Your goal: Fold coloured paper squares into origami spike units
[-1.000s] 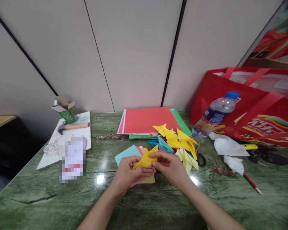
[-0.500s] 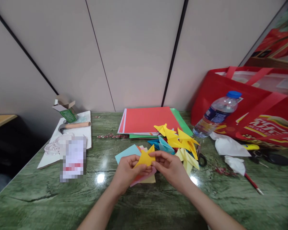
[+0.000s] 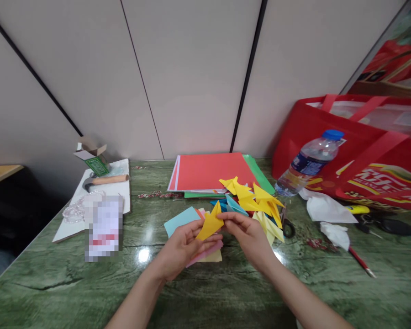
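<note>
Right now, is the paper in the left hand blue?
No, the left hand holds a yellow folded paper, while the light-blue sheet lies just beyond that hand.

A folded yellow paper, up off the tabletop
It is bright yellow with sharp creases (and one very pointy tip). The tip pokes up and a little to the right, and the low end slants down to the left. It sits in the left hand, and fingers of the right hand touch its right edge.
</note>
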Action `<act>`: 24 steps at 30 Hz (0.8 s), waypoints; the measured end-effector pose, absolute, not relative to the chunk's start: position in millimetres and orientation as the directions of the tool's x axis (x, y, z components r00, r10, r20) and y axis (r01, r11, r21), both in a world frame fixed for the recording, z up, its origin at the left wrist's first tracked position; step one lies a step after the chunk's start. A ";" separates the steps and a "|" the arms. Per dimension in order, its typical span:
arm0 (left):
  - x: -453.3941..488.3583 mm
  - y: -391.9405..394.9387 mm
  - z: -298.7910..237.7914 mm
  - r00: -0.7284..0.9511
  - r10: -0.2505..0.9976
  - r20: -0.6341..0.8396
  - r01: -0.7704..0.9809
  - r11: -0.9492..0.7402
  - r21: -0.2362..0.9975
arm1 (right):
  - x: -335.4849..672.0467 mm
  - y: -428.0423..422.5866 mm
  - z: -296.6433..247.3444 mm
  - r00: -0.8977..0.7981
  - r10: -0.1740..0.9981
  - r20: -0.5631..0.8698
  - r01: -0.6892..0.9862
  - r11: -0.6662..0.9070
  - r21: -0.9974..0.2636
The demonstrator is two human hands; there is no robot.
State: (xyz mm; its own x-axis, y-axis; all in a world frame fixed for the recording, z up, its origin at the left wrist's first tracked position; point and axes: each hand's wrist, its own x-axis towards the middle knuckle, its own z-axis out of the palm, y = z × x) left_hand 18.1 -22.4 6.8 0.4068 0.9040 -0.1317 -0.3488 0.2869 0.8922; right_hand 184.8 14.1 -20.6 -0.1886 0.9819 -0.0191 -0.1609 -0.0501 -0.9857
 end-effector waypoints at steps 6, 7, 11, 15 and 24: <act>17.6 -19.6 -1.8 0.326 0.945 -0.031 -0.086 0.062 0.994 | 183.4 12.9 -21.7 -0.185 0.983 -0.005 -0.153 -0.034 -0.988; 17.8 -19.9 -1.9 0.337 0.941 -0.019 -0.073 0.047 0.996 | 183.3 12.8 -21.4 -0.182 0.983 -0.006 -0.141 -0.032 -0.990; 19.6 -22.9 3.1 0.418 0.908 -0.030 -0.132 0.093 0.987 | 183.1 13.6 -22.2 -0.203 0.978 -0.037 -0.124 -0.063 -0.990; 19.5 -23.4 7.6 0.388 0.896 -0.216 -0.139 0.288 0.948 | 181.6 13.3 -25.4 -0.229 0.973 -0.019 -0.106 -0.045 -0.993; 21.3 -19.0 -1.3 0.267 0.925 -0.271 -0.172 0.322 0.931 | 179.2 1.9 -20.6 -0.504 0.850 0.152 0.094 0.229 -0.969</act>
